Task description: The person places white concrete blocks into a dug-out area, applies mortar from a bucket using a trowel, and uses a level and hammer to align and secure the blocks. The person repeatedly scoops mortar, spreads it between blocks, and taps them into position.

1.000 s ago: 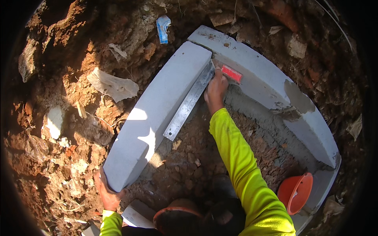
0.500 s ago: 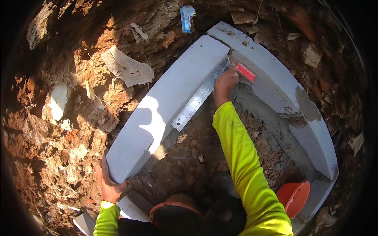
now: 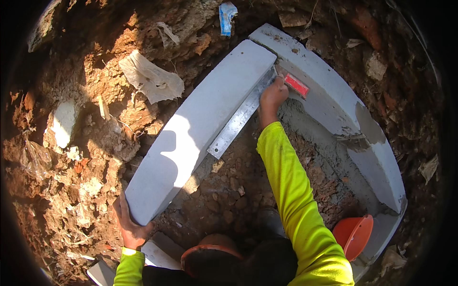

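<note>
A long pale concrete block (image 3: 229, 78) lies slanted from the upper middle to the lower left. My left hand (image 3: 131, 226) is wrapped round its near lower end, thumb and fingers on either side of the corner. Up at the far corner, my right hand (image 3: 274, 99) is closed on a try square with a metal blade (image 3: 234, 127) and a red stock (image 3: 296, 85). The blade runs along the block's inner side. The stock is beside a second concrete block (image 3: 315, 64), which meets the first at the corner.
Grey mortar (image 3: 329, 143) and stony soil (image 3: 229, 188) fill the space between the blocks. An orange bowl (image 3: 352, 236) stands at the lower right, another orange rim (image 3: 212, 247) near my body. Rough earth with a cloth scrap (image 3: 151, 76) and blue wrapper (image 3: 227, 18) surrounds everything.
The view has shifted slightly. Both hands keep their places, the left on the block's end and the right on the try square at the corner.
</note>
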`<state>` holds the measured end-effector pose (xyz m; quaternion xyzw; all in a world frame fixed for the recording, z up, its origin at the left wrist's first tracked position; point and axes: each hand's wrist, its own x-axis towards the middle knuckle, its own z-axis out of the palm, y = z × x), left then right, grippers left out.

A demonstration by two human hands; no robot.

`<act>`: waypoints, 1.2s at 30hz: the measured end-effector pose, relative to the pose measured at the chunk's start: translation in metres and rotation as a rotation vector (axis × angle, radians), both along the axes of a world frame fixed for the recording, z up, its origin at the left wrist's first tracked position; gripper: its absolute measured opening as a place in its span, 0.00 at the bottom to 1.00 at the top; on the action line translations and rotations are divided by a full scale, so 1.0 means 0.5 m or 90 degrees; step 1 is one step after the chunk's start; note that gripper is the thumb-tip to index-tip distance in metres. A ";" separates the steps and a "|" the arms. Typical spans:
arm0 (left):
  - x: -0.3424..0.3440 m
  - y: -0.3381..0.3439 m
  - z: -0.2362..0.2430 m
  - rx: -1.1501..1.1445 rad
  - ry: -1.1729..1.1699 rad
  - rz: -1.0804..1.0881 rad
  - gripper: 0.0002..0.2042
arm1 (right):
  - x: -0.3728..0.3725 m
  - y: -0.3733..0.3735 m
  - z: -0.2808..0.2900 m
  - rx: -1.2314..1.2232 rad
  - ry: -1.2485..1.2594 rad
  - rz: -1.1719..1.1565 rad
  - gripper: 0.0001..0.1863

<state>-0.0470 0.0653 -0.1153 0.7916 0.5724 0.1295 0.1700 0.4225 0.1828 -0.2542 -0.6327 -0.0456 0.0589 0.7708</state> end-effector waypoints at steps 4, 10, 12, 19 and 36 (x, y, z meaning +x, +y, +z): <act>-0.012 0.001 -0.006 0.020 -0.006 -0.022 0.52 | -0.005 -0.002 0.000 0.000 0.001 0.006 0.30; -0.011 0.003 -0.011 0.038 0.001 -0.048 0.52 | 0.005 -0.005 -0.005 0.021 0.020 0.017 0.29; -0.010 0.001 -0.010 0.028 -0.008 -0.039 0.52 | 0.001 -0.007 -0.001 0.012 0.022 0.021 0.28; -0.009 0.003 -0.013 0.043 0.012 -0.044 0.51 | -0.001 0.002 0.003 0.060 0.042 0.024 0.26; -0.008 -0.003 0.009 0.011 0.055 -0.010 0.51 | 0.004 -0.163 0.030 0.030 -0.084 0.241 0.19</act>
